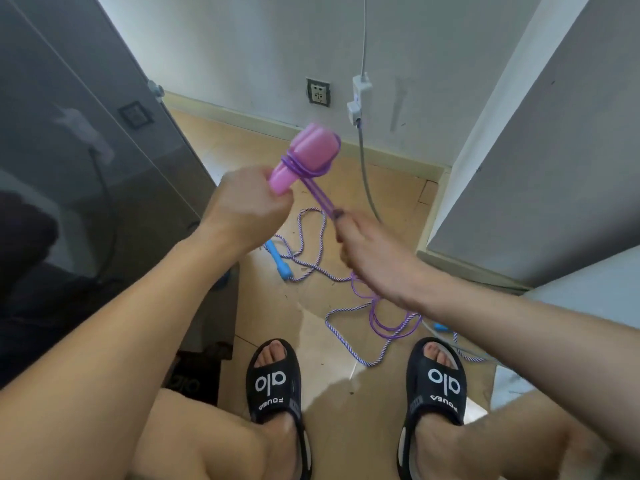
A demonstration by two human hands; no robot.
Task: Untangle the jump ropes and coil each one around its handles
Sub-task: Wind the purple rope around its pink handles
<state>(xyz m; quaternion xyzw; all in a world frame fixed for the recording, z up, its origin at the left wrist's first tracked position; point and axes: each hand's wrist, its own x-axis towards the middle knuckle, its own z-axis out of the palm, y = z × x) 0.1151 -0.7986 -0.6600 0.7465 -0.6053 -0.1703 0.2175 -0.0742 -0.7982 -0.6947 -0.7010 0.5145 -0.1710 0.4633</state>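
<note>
The left hand [247,206] is closed in a fist around the lower ends of the two pink handles [304,157], holding them side by side as one bundle and tilted up and away from the body, probably so the bundle makes a firm core and its free end stays clear for winding. A few turns of the purple rope [320,188] already circle the handles just above the fist. From those turns two strands run taut, down and to the right, into the right hand [367,251], whose fingertips pinch them; the hand is blurred, so the exact grip cannot be made out. Keeping the rope tight between the two hands looks like the way to lay each turn snugly against the last one instead of letting it slip loose. Below the right hand the rest of the purple rope hangs down to the wooden floor [394,188] and lies there in loose loops in front of the right sandal [434,382]. That slack seems to be left low on purpose, so it can feed upward without catching. The second jump rope, a striped rope [341,336] in white and purple with a blue handle [277,259], sprawls on the floor between the feet and the wall, crossing the purple loops near the right foot. It is untouched, and that crossing may snag as the purple slack is drawn up. My judgement is that coiling the first rope is under way, with most of its length yet to wind.
</note>
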